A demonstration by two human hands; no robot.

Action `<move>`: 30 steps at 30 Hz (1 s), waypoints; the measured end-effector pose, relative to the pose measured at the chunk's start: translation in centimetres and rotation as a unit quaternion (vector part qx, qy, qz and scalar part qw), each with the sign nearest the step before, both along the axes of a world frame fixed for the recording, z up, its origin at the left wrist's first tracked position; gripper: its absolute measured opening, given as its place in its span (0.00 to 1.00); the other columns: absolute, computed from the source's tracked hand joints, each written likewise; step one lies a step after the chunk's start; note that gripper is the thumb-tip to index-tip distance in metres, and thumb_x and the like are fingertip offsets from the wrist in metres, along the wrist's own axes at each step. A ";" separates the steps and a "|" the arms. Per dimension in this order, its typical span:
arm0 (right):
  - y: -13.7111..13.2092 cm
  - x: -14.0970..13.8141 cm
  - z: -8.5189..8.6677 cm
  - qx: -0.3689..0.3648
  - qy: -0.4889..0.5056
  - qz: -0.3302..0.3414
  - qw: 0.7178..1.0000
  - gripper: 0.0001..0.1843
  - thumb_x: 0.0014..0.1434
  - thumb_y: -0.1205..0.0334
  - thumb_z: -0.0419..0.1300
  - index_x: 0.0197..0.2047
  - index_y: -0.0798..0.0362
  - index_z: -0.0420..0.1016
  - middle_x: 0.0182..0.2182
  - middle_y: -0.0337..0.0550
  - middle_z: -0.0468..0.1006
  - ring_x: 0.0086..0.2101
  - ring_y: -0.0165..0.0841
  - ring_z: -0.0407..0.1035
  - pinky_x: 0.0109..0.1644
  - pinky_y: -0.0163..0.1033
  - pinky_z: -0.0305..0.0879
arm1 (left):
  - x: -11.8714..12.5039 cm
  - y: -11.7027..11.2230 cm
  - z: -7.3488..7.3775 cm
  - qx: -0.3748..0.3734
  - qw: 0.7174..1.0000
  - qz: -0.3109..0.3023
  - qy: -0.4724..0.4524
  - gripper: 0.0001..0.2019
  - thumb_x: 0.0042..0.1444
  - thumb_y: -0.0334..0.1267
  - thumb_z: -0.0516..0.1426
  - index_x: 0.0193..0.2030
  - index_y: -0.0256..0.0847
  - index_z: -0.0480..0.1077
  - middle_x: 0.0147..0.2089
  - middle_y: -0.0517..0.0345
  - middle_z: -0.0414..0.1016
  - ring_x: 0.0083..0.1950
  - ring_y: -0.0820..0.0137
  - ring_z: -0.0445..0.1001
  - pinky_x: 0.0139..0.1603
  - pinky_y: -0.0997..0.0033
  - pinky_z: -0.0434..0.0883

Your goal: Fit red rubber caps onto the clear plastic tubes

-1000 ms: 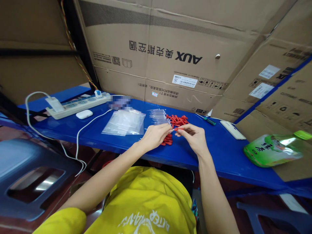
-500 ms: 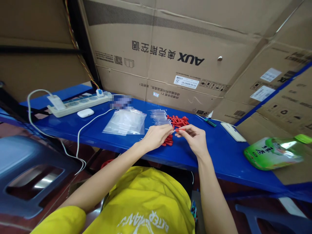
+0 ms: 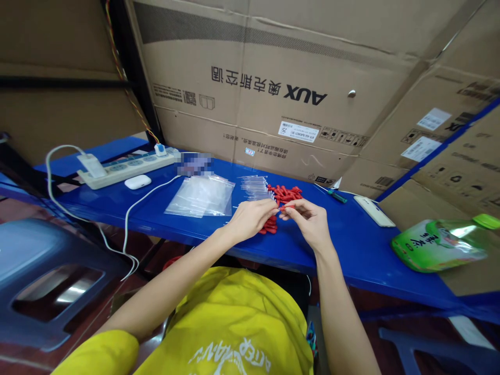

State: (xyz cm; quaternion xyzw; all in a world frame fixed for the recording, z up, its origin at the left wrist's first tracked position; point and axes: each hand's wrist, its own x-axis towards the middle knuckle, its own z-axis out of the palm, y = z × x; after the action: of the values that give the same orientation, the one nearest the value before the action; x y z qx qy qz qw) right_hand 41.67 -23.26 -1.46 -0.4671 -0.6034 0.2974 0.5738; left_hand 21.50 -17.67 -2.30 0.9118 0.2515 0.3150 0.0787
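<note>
Above the blue table, my left hand is closed in a pinch, its fingertips meeting those of my right hand. Whatever it grips is mostly hidden by the fingers. My right hand pinches a small red piece between thumb and fingers, one end towards the left fingertips. Just behind the hands lies a row of thin, clear sticks. A heap of red pieces is beside them, and more red pieces lie under my left hand, partly covered.
Clear plastic bags lie left of the hands on the blue table. Further left are a power strip, a white case and cables. A green screwdriver, a white phone-like object and a green bottle are at right. Cardboard stands behind.
The red piece and my right hand have shifted very slightly left, closer to my left fingertips. My left hand stays nearly still, and the table items look the same.
</note>
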 end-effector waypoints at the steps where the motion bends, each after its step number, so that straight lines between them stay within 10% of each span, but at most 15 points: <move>1: 0.1 0.0 0.0 0.006 -0.006 -0.004 1.000 0.15 0.59 0.47 0.72 0.40 0.50 0.82 0.31 0.42 0.86 0.30 0.39 0.81 0.40 0.45 0.80 | -0.1 0.1 0.0 0.002 1.000 0.006 -0.006 0.19 0.78 0.44 0.42 0.45 0.43 0.72 0.43 0.55 0.79 0.43 0.67 0.78 0.40 0.71 0.65; 10: 1.4 -1.1 -1.3 0.028 -0.220 -0.091 0.971 0.11 0.66 0.57 0.63 0.49 0.48 0.84 0.45 0.46 0.87 0.38 0.39 0.80 0.46 0.44 0.76 | -0.5 1.6 -0.7 0.001 0.990 0.141 0.005 0.13 0.75 0.40 0.51 0.51 0.43 0.77 0.50 0.52 0.81 0.52 0.59 0.76 0.56 0.58 0.66; 30: 1.9 -1.1 -2.7 0.005 -0.377 -0.171 0.910 0.13 0.70 0.61 0.58 0.53 0.47 0.81 0.47 0.48 0.85 0.48 0.46 0.76 0.54 0.50 0.72 | -0.1 1.3 -1.7 -0.031 0.987 0.152 0.049 0.13 0.72 0.33 0.51 0.57 0.41 0.74 0.55 0.49 0.79 0.55 0.57 0.75 0.56 0.56 0.71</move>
State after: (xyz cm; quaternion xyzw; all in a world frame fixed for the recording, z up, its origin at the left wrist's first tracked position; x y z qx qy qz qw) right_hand 40.57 -21.37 -4.19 -0.6378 -0.6870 -0.0061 0.3482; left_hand 21.42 -16.35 -3.98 0.8745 0.4000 0.2704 0.0459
